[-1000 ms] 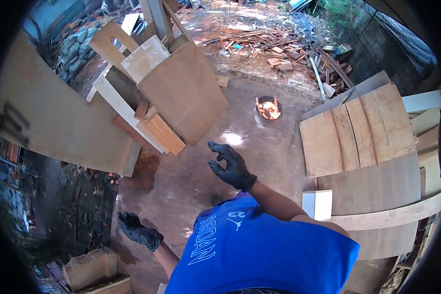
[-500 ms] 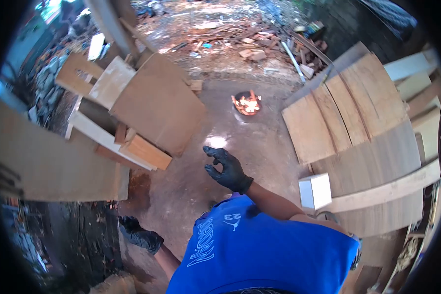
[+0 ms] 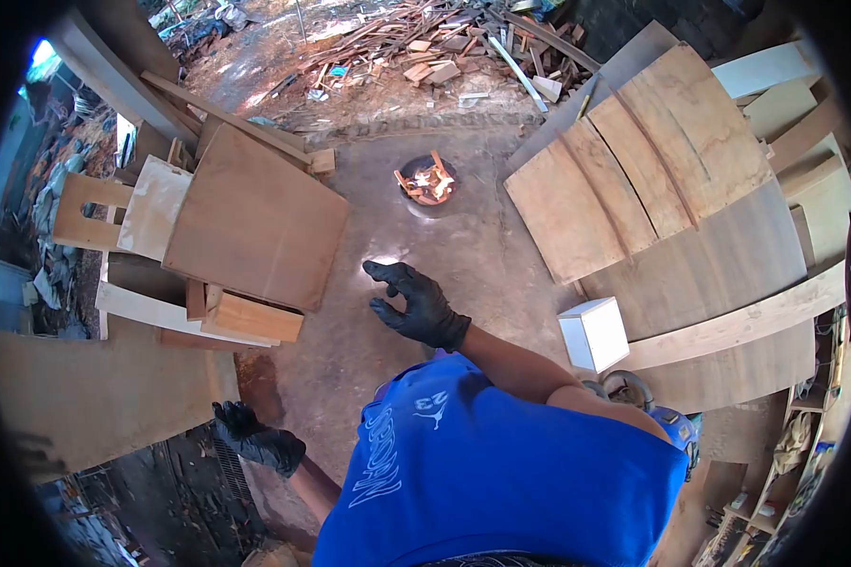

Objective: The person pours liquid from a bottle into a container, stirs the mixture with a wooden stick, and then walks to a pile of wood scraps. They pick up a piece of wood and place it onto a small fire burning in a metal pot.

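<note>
Both my hands wear black gloves. My right hand [image 3: 414, 304] is held out in front of my blue shirt [image 3: 501, 463], over the concrete floor [image 3: 350, 350]. Its fingers curve with a gap between them and the thumb, and nothing is in it. Lower on the left, my left hand [image 3: 258, 440] hangs near the corner of a large brown board [image 3: 113, 387]. Its fingers are loosely bent and I see nothing held. Beyond my right hand stands a round dark pot [image 3: 425, 200] with burning wood pieces [image 3: 429, 180] in it.
Wooden panels [image 3: 255, 222] lean on the left beside an orange-brown plank [image 3: 255, 317]. On the right are plywood sheets [image 3: 671, 142], a white box [image 3: 594, 335] and a long board [image 3: 738, 317]. Scrap wood [image 3: 435, 47] is heaped at the back.
The view has shifted, so the fire pot and right-hand panels sit further left and higher. My hands keep much the same pose.
</note>
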A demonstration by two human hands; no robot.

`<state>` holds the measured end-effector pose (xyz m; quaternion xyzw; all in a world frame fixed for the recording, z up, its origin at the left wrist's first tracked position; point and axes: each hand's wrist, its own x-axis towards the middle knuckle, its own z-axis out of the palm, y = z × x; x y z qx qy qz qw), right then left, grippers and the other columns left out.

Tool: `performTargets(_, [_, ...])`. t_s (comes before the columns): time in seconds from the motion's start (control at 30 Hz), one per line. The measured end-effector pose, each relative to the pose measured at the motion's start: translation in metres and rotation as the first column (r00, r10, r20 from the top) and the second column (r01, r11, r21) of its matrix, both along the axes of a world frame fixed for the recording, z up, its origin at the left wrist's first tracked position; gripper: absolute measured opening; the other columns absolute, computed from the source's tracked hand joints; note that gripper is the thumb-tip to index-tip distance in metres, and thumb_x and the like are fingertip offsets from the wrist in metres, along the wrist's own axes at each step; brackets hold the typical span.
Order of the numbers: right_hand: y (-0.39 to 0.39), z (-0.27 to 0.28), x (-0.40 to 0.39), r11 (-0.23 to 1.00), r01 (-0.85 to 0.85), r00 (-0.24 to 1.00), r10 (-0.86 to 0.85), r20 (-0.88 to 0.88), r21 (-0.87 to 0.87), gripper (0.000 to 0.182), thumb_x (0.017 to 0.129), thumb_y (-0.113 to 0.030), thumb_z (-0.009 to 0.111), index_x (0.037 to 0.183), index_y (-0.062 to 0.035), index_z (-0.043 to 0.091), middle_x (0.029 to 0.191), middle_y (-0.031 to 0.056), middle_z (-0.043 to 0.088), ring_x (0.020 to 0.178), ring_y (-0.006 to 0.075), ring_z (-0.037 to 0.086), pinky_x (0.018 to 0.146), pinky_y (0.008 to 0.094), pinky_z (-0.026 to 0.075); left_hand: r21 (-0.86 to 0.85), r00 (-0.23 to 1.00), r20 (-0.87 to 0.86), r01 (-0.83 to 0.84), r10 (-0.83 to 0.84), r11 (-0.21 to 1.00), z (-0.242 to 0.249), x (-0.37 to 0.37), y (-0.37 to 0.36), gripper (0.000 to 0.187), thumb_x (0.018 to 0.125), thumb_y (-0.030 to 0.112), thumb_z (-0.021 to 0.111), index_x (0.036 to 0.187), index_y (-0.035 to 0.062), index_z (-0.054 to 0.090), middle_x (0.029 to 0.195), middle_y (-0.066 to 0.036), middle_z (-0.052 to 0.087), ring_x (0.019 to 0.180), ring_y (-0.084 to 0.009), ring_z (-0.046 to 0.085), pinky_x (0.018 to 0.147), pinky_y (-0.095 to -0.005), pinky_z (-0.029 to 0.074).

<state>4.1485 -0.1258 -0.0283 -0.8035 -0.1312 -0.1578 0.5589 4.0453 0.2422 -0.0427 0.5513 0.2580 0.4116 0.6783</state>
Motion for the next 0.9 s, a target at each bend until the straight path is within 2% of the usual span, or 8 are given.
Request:
performTargets(0.1, [-0.007,-0.001,0.012,0.999,-0.034,0.999,0.034,-0.038,0.006,0.057,0.089,-0.019,0.080,0.142,-0.0113,0.060,0.128,0.0081,0.068,0.086,0.0220,0.067,0.077,0.0345,0.060,-0.002,0.998,0.068,-0.009,0.009,1.000,0.003,0.020,-0.024,0.042,0.107,0.029,0.055,0.141,0.0058,0.065,0.130,-0.009,0.072,0.109,-0.0203,0.068,0.095,-0.0343,0.053])
performTargets(0.23, [-0.002,0.005,0.028,0.994,-0.103,0.990,0.105,-0.092,0.018,0.055,0.090,-0.018,0.079,0.141,-0.0102,0.060,0.129,0.0092,0.068,0.093,0.0232,0.068,0.079,0.0341,0.060,0.113,0.988,0.124,0.080,-0.094,0.990,-0.020,0.031,-0.015,0.044,0.107,0.030,0.053,0.142,0.0056,0.064,0.133,-0.009,0.070,0.111,-0.0213,0.067,0.097,-0.0359,0.052])
performTargets(0.3, [0.005,0.008,0.038,0.991,-0.126,0.989,0.129,-0.077,0.043,0.054,0.091,-0.018,0.078,0.141,-0.0098,0.061,0.127,0.0094,0.068,0.095,0.0234,0.068,0.080,0.0339,0.060,0.317,0.979,0.077,0.157,-0.190,0.935,-0.023,0.035,-0.012,0.052,0.107,0.038,0.053,0.149,0.0060,0.055,0.151,-0.014,0.058,0.133,-0.0296,0.058,0.109,-0.0431,0.046])
performTargets(0.4, [0.019,0.010,0.057,0.980,-0.181,0.978,0.188,-0.091,0.083,0.054,0.091,-0.017,0.078,0.141,-0.0092,0.061,0.124,0.0103,0.067,0.098,0.0261,0.069,0.083,0.0360,0.059,0.157,0.999,-0.034,0.030,-0.025,0.987,-0.004,0.053,-0.020,0.060,0.105,0.047,0.054,0.149,0.0056,0.056,0.148,-0.015,0.060,0.133,-0.0295,0.058,0.109,-0.0433,0.046])
performTargets(0.57, [0.055,-0.005,0.104,0.981,-0.191,0.981,0.189,-0.048,-0.040,0.056,0.089,-0.019,0.078,0.141,-0.0096,0.061,0.119,0.0136,0.066,0.103,0.0336,0.068,0.090,0.0429,0.057,0.210,0.998,-0.061,0.000,0.013,0.978,-0.029,0.088,0.022,0.064,0.105,0.051,0.052,0.149,0.0044,0.056,0.142,-0.016,0.064,0.127,-0.0295,0.061,0.107,-0.0436,0.048])
performTargets(0.63, [0.076,-0.016,0.135,0.982,-0.179,0.984,0.179,-0.001,-0.056,0.055,0.089,-0.018,0.079,0.140,-0.0090,0.062,0.121,0.0126,0.069,0.097,0.0303,0.069,0.085,0.0407,0.057,0.218,0.999,-0.050,-0.008,0.020,0.976,-0.048,0.106,0.045,0.064,0.105,0.050,0.051,0.149,0.0035,0.056,0.141,-0.016,0.065,0.125,-0.0293,0.063,0.106,-0.0432,0.049])
performTargets(0.7, [0.099,-0.026,0.169,0.985,-0.156,0.986,0.160,0.050,-0.072,0.054,0.088,-0.018,0.080,0.138,-0.0085,0.062,0.122,0.0115,0.071,0.091,0.0271,0.070,0.080,0.0386,0.058,0.442,0.988,0.062,0.097,-0.138,0.892,-0.068,0.134,0.067,0.070,0.105,0.055,0.051,0.149,0.0009,0.054,0.141,-0.018,0.063,0.124,-0.0298,0.064,0.106,-0.0432,0.050])
performTargets(0.9, [0.168,-0.011,0.296,0.984,-0.145,0.985,0.134,-0.106,-0.099,0.054,0.088,-0.017,0.079,0.138,-0.0089,0.062,0.126,0.0098,0.070,0.083,0.0227,0.066,0.078,0.0359,0.058,0.354,0.994,-0.029,0.109,-0.106,0.929,-0.057,0.251,0.112,0.085,0.104,0.067,0.047,0.152,-0.0027,0.049,0.144,-0.021,0.059,0.128,-0.0309,0.061,0.112,-0.0475,0.048])
